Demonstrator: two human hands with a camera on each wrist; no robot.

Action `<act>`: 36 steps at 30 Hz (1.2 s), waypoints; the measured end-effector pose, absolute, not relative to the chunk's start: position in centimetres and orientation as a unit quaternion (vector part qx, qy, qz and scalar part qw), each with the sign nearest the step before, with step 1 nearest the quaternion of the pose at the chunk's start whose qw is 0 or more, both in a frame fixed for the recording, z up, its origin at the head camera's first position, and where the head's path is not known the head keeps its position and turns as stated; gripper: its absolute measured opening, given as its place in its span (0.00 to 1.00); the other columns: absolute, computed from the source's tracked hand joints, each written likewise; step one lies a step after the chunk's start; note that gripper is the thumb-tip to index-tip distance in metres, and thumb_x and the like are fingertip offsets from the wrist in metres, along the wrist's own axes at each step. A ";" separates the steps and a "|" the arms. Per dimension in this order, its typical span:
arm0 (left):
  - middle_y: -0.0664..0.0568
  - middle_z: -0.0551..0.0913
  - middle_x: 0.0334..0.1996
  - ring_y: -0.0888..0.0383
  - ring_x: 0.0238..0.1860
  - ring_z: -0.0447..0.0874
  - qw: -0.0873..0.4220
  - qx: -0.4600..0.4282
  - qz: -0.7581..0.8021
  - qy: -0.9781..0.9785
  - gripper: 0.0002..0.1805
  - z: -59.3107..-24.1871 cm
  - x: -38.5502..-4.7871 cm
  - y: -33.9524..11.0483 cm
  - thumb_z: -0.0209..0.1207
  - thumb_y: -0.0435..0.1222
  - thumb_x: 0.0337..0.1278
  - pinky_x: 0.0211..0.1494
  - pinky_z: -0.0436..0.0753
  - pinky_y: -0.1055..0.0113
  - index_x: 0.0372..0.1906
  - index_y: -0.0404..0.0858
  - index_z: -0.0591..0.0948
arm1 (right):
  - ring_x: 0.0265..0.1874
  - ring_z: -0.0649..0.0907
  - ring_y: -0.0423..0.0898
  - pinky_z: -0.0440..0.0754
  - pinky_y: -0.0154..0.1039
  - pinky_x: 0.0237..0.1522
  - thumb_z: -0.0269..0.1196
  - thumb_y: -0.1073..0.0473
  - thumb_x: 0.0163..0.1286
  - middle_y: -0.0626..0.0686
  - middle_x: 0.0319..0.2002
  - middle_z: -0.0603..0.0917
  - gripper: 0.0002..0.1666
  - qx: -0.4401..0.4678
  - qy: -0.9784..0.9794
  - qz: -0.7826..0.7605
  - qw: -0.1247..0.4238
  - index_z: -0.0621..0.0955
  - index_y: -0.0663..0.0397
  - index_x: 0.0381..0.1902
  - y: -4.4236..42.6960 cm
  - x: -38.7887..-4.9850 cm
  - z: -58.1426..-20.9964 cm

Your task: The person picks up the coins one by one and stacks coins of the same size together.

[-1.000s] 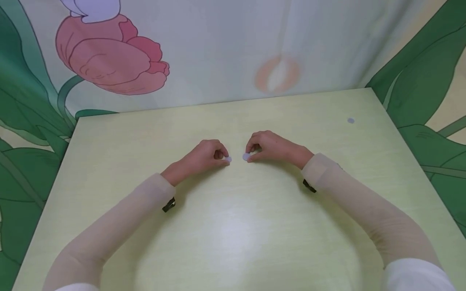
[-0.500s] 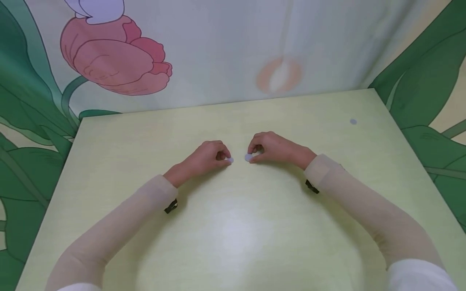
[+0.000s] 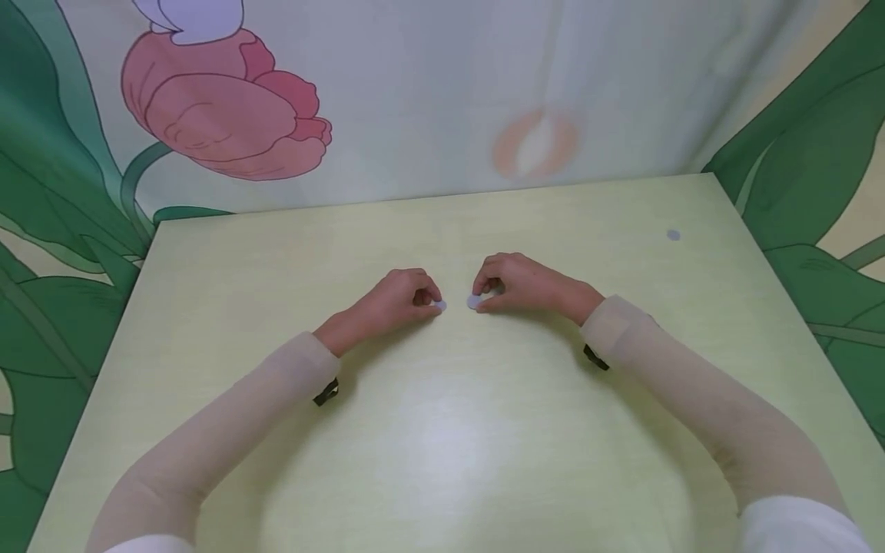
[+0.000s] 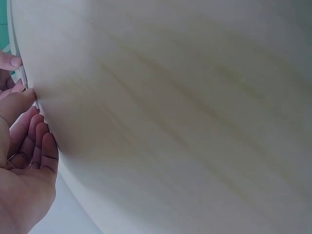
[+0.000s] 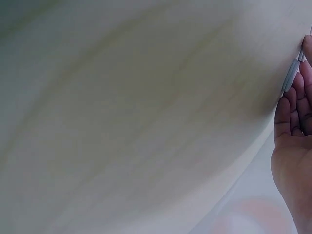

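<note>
Near the table's middle, my left hand (image 3: pixel 394 303) pinches a small pale round disc (image 3: pixel 442 306) between thumb and fingertips, low at the tabletop. Facing it across a narrow gap, my right hand (image 3: pixel 528 286) pinches a second pale disc (image 3: pixel 473 302) by its edge. Behind that pinch, partly hidden by the fingers, a pale grey piece (image 5: pixel 291 75) shows in the right wrist view. The left wrist view has my left hand (image 4: pixel 29 165) at its edge, the other fingers curled loosely. A third pale disc (image 3: pixel 674 235) lies flat near the table's far right corner.
The light wooden table (image 3: pixel 442 461) reaches back to a hanging curtain (image 3: pixel 415 100) printed with a pink flower and green leaves. Beige sleeves cover both forearms, with a dark strap piece (image 3: pixel 326 392) under the left wrist.
The whole head view has shifted slightly, moving things a little right and down. Both hands keep their pinch on the discs, with the gap between them nearly the same.
</note>
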State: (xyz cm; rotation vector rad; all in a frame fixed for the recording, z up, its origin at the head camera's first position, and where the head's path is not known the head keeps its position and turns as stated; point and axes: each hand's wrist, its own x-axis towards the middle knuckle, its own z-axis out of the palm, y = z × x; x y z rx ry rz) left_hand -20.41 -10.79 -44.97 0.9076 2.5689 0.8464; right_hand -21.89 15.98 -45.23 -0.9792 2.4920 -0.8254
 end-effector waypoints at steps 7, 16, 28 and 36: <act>0.50 0.83 0.34 0.56 0.35 0.79 0.144 0.314 0.292 0.892 0.10 -44.9 -20.3 -10.7 0.70 0.37 0.62 0.43 0.81 0.65 0.41 0.34 0.87 | 0.45 0.80 0.42 0.78 0.39 0.53 0.74 0.51 0.64 0.45 0.43 0.82 0.15 -0.365 0.875 -0.274 0.159 0.86 0.51 0.44 16.2 -21.9 -45.2; 0.50 0.83 0.35 0.56 0.36 0.79 0.151 0.308 0.295 0.892 0.09 -44.7 -20.2 -10.6 0.70 0.35 0.61 0.44 0.81 0.65 0.42 0.33 0.87 | 0.46 0.83 0.46 0.80 0.45 0.54 0.71 0.56 0.68 0.47 0.42 0.85 0.09 -0.349 0.898 -0.250 0.096 0.87 0.51 0.44 19.2 -22.2 -43.2; 0.51 0.83 0.35 0.56 0.37 0.79 0.154 0.304 0.299 0.891 0.09 -44.9 -20.2 -10.7 0.69 0.36 0.62 0.45 0.81 0.65 0.42 0.34 0.87 | 0.45 0.83 0.53 0.79 0.52 0.50 0.63 0.55 0.75 0.58 0.45 0.87 0.14 -0.141 0.963 -0.221 0.068 0.85 0.59 0.50 31.2 -22.7 -40.5; 0.50 0.82 0.35 0.55 0.36 0.79 0.154 0.302 0.297 0.893 0.09 -45.0 -20.1 -10.7 0.69 0.36 0.62 0.44 0.81 0.64 0.41 0.34 0.87 | 0.46 0.80 0.61 0.77 0.58 0.48 0.57 0.48 0.78 0.68 0.49 0.83 0.25 -0.049 0.975 -0.201 0.086 0.78 0.64 0.59 39.4 -21.1 -40.4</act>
